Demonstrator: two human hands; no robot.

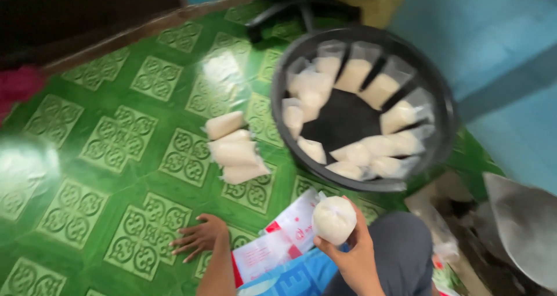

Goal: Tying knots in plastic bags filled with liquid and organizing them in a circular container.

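Right hand [355,255] closed round a small clear bag of white grains [333,219], held above the lap, long axis tilted up toward the black round tub [447,119]. Left hand [200,237] flat on the green patterned floor [116,139], fingers spread, holding nothing. More filled bags [235,148] in a row on the floor beside the tub.

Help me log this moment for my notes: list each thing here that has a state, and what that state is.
Right hand: closed around a filled white pouch, held up off the floor.
Left hand: empty, fingers spread flat on the green floor.
Black basin: upright, pouches laid in a ring inside, centre bare.
Pouches on the floor: four, filled, lying side by side.
Red and white bag: lying flat.
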